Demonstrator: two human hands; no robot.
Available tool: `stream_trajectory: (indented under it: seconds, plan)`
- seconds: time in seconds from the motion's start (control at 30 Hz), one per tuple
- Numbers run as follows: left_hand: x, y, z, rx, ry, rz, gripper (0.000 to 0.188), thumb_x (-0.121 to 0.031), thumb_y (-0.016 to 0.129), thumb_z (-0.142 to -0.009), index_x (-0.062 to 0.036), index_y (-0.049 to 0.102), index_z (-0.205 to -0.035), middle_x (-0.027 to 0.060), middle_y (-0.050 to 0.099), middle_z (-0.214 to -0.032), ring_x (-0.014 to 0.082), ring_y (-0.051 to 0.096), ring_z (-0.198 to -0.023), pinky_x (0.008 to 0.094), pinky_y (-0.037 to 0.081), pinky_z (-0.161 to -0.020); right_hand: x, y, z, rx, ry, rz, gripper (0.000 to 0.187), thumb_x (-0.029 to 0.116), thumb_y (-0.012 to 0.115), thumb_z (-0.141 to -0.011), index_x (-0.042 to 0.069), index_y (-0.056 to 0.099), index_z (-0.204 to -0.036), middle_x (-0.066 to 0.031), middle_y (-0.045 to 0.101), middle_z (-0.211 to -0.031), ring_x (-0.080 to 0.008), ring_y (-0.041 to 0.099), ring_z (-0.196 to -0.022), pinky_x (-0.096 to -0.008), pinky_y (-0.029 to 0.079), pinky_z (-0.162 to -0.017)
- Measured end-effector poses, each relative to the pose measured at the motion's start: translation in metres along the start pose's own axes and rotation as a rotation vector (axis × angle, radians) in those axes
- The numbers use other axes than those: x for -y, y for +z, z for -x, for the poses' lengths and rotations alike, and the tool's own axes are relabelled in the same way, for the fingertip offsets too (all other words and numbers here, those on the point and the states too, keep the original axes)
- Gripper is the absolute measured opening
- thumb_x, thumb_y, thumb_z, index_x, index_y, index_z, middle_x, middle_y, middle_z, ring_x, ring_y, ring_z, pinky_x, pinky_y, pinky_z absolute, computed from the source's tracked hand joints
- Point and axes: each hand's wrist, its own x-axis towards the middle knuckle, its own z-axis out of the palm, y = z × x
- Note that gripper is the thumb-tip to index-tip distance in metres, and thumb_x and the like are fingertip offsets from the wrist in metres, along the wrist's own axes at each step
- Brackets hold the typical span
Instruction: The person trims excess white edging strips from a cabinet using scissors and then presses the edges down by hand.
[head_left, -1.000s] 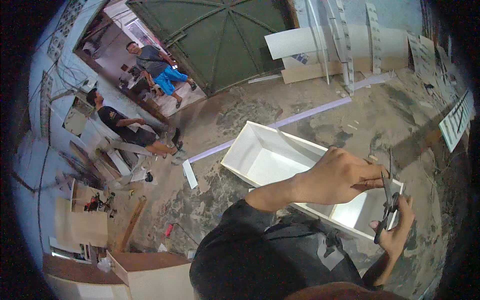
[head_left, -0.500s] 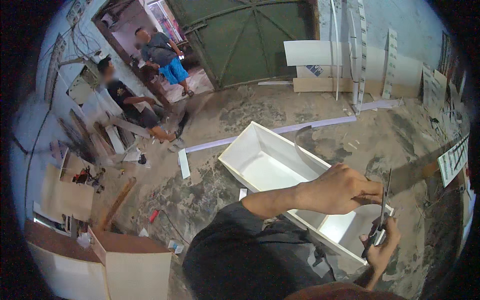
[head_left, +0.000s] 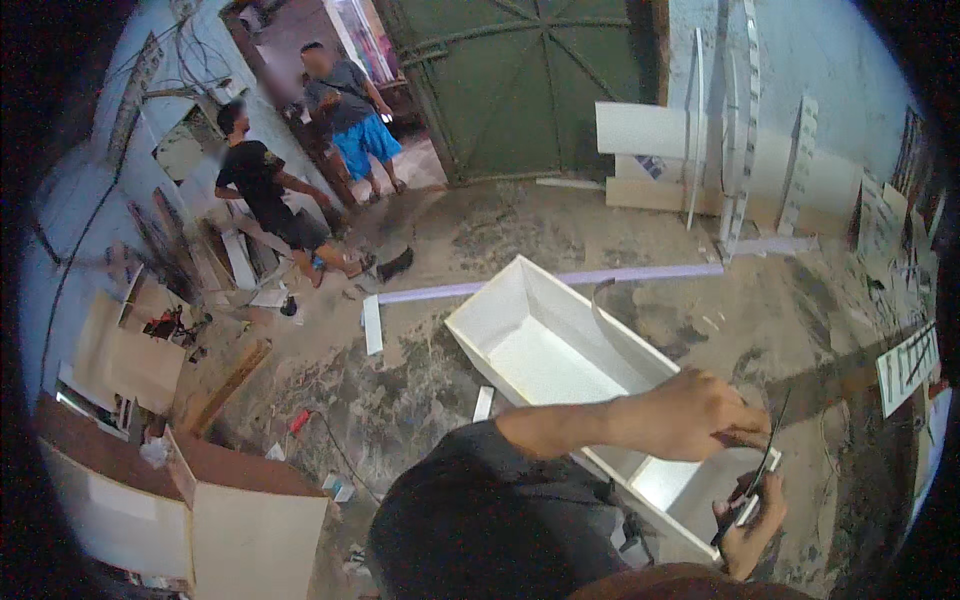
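Note:
My left hand (head_left: 685, 415) reaches across from the left over a long white open box (head_left: 480, 372). Its fingers are pinched on a thin, pale, curved strip (head_left: 598, 308), whose free end arcs up over the box. At the box's near right end, my right hand (head_left: 755, 525) grips scissors (head_left: 768, 462) with dark handles. Their blades point upward, close by my left fingertips. Whether the blades touch the strip I cannot tell. A crosspiece divides the inside of the box, partly hidden by my left forearm.
A long pale lilac strip (head_left: 550, 282) lies on the floor beyond the box. Brown-topped cabinet pieces (head_left: 255, 530) stand at lower left, near a red-handled tool (head_left: 300, 421) with a cord. Boards (head_left: 645, 130) lean by the green gate (head_left: 520, 90). Two people stand near the doorway.
My view has shifted, so the room sits a little lower. Both hands stay at the box's right end, with the scissors slightly lower. The person in black has straightened up.

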Motion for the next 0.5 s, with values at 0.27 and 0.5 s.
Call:
stream_trajectory:
  seconds: [0.27, 0.5]
  plan:
    - [0.009, 0.011, -0.006, 0.026, -0.08, 0.21, 0.013, -0.016, 0.065, -0.073, -0.0092, 0.064, -0.085, 0.0124, 0.064, -0.071, 0.0299, 0.065, -0.068, 0.0371, 0.048, -0.06, 0.002, 0.009, 0.026, -0.099, 0.157, 0.216, 0.079, 0.043, 0.079, -0.064, 0.0, 0.052, -0.125, -0.0187, 0.063, -0.099, -0.0328, 0.06, -0.086, -0.0427, 0.048, -0.079]
    - [0.018, 0.046, -0.028, 0.203, -0.242, 0.397, 0.016, 0.003, 0.063, -0.079, 0.0026, 0.066, -0.094, 0.0084, 0.06, -0.067, 0.0092, 0.045, -0.052, 0.0238, 0.036, -0.049, 0.026, -0.014, 0.027, -0.169, 0.29, 0.112, 0.051, 0.026, 0.075, -0.059, 0.0, 0.058, -0.1, -0.0142, 0.058, -0.078, -0.0331, 0.051, -0.073, -0.0405, 0.042, -0.066]
